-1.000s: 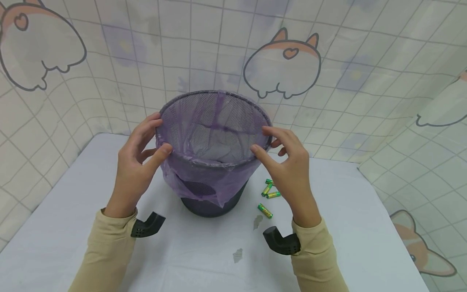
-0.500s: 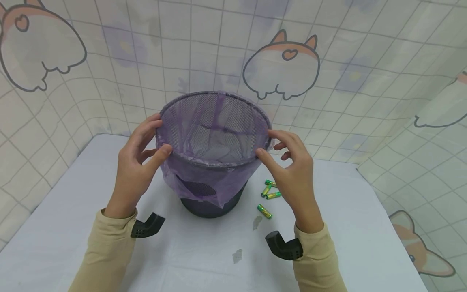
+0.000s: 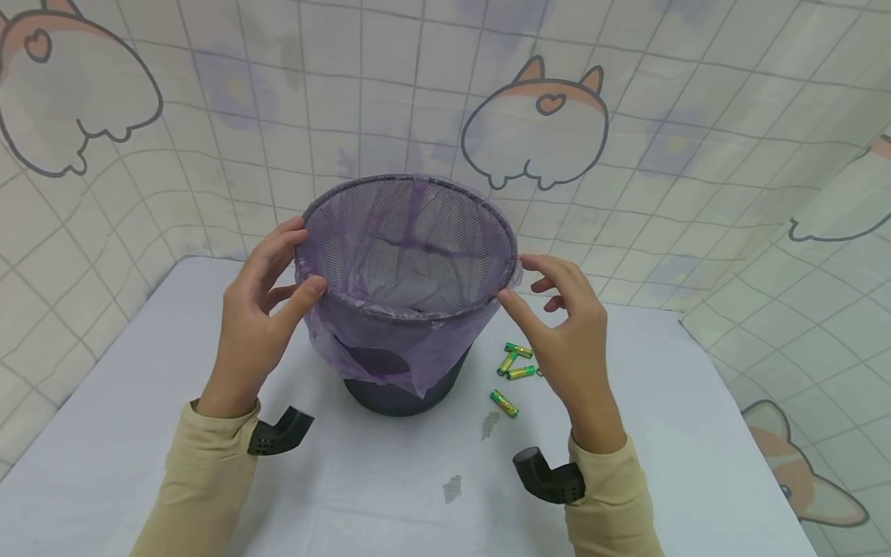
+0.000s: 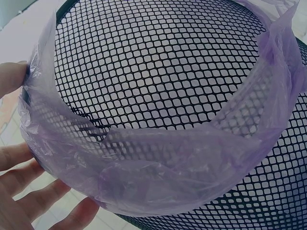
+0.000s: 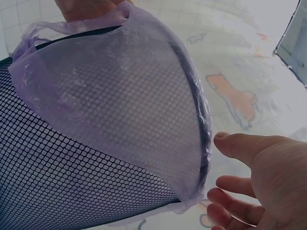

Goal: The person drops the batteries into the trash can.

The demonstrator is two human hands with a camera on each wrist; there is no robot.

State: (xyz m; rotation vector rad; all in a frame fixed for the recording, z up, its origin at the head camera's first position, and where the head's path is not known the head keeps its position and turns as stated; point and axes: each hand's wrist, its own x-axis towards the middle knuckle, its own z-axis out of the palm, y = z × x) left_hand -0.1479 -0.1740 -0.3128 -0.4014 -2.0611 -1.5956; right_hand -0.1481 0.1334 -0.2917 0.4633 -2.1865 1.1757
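A black mesh wastebasket [image 3: 455,371] stands on the white table, lined with a thin purple bin bag [image 3: 390,340] folded down over its rim. My left hand [image 3: 254,321] touches the rim's left side with thumb and fingertips spread along it. In the left wrist view its fingertips [image 4: 36,167] meet the bag's folded edge. My right hand [image 3: 574,340] is beside the right of the rim, thumb and fingers spread. A small gap separates it from the bag in the right wrist view, where it holds nothing.
Several green-and-gold batteries [image 3: 504,403] lie on the table right of the basket. Two small grey patches [image 3: 452,488] mark the white tabletop [image 3: 376,495]. A tile-patterned curtain [image 3: 390,93] with cartoon corgis surrounds the table.
My right hand has moved right and slightly down, from the rim's right side to just off it. The left hand and the wastebasket stay almost where they were.
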